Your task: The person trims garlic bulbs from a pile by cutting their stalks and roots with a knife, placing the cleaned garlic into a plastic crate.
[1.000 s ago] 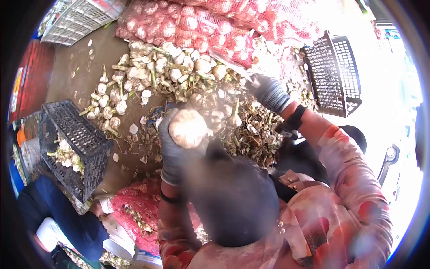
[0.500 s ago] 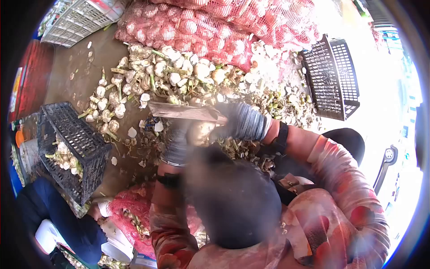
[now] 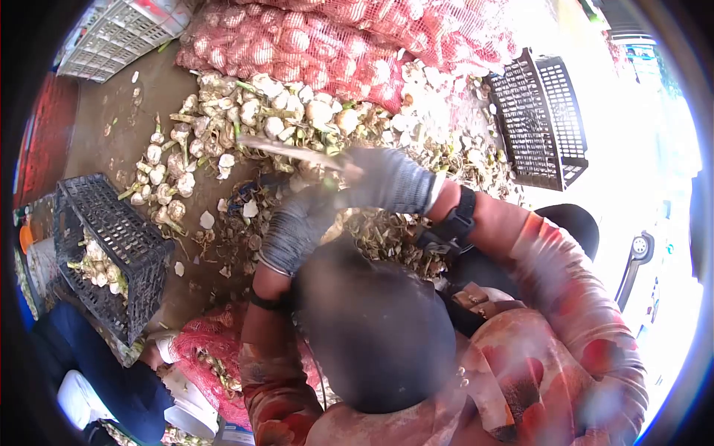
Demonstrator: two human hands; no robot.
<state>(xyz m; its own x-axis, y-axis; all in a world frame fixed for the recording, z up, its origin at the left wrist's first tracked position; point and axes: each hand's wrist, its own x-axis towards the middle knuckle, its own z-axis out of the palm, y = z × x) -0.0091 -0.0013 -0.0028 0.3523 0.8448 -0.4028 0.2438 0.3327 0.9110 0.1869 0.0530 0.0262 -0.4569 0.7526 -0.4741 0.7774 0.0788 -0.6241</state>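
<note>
Both my hands wear grey striped gloves and meet over the pile. My right hand point(image 3: 387, 178) is closed on a flat knife point(image 3: 286, 151), whose blade points left. My left hand point(image 3: 294, 227) is closed just below and left of it, around a garlic bulb that is mostly hidden by the gloves. Loose garlic with stems point(image 3: 253, 111) lies beyond my hands. Dry peelings and cut stems point(image 3: 383, 234) lie beneath and to the right of them.
Red mesh sacks of garlic point(image 3: 312, 52) lie at the back. A black crate point(image 3: 528, 119) stands at right, another point(image 3: 123, 245) with garlic at left, a grey crate point(image 3: 123, 37) at upper left. A co-worker's dark-clothed leg point(image 3: 89, 364) and a red net bag point(image 3: 212, 357) are at lower left.
The knife has come from the back right to above my left hand. My left hand has turned, and the pale bulb seen in it earlier is now mostly covered. The view has shifted slightly.
</note>
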